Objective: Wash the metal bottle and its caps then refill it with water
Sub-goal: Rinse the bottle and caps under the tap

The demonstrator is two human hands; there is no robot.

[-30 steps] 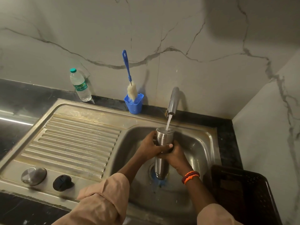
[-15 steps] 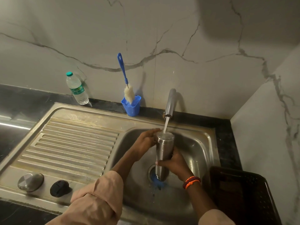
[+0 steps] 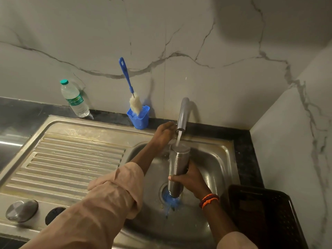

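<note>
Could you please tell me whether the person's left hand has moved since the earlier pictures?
Yes: the left hand left the steel metal bottle and rose towards the grey tap spout.

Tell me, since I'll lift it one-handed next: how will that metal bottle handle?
Probably slippery: the metal bottle is smooth steel with water running over it. Likely heavy, being brim-full. Tall and narrow, so apt to tip.

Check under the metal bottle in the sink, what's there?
Under the metal bottle, held by the right hand, a blue item sits at the drain. The bottle covers most of the drain opening, so what the item is stays unclear.
</note>
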